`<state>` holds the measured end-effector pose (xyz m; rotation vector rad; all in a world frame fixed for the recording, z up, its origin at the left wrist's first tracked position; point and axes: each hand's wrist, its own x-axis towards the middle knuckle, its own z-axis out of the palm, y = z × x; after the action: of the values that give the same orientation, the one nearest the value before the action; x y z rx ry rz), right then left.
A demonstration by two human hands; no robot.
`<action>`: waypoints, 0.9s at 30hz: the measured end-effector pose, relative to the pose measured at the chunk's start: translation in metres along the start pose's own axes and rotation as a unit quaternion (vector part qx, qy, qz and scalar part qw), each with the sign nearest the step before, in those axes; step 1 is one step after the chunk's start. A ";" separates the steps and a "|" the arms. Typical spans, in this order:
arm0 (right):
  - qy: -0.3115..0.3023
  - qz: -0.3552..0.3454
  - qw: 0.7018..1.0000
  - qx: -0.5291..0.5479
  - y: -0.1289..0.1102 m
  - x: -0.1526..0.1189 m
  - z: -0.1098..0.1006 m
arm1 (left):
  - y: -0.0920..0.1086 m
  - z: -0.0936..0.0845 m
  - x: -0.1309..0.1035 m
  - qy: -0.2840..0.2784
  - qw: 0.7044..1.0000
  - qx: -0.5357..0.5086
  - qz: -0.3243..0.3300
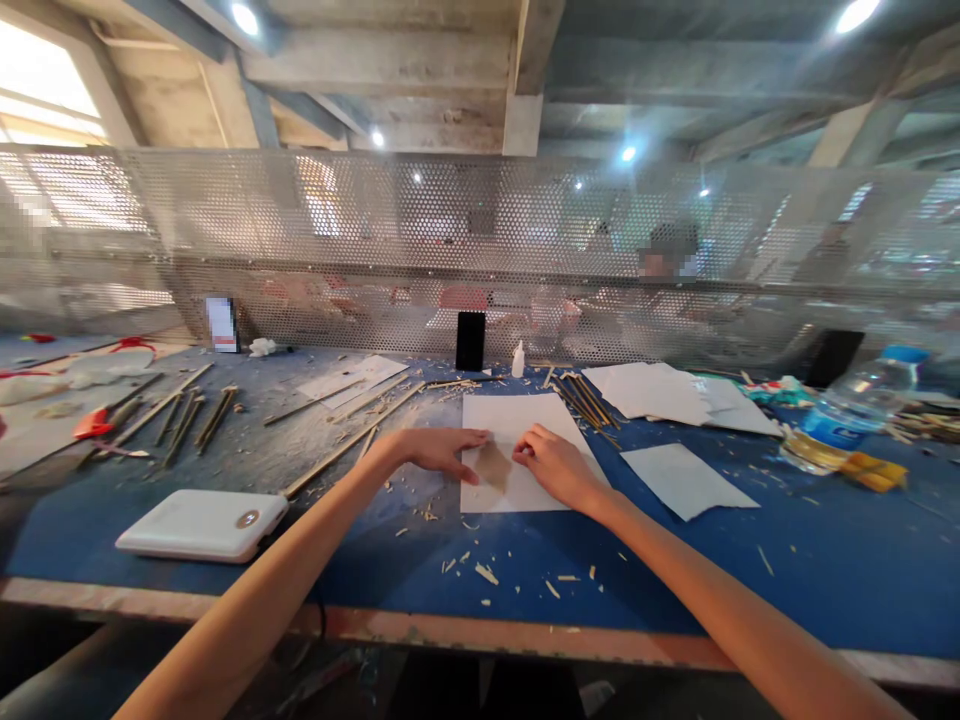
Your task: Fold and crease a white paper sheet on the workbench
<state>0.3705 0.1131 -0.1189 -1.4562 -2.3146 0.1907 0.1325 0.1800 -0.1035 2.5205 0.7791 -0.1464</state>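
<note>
A white sheet of paper lies on the blue tabletop in front of me. My left hand reaches over its left edge, fingers stretched and thumb apart, with nothing seen in it. Over the middle of the sheet, my right hand has its thumb and fingertips pinched together. Whatever is between those fingertips, if anything, is too small to tell. Shadow falls on the paper between the two hands. Beyond the sheet stand a small white squeeze bottle and an upright black phone-like slab.
Thin wooden sticks and wood chips are scattered about. To the right lie a loose paper piece, a paper stack and a water bottle. A white power bank sits left. A perforated metal screen rises behind.
</note>
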 end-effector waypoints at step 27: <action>-0.029 -0.059 0.998 0.014 -0.004 0.000 0.000 | 0.001 0.001 0.000 0.001 1.000 0.004 -0.017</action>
<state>0.3667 0.1114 -0.1179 -1.3134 -2.4248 0.2329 0.1332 0.1791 -0.1036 2.5156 0.8243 -0.1590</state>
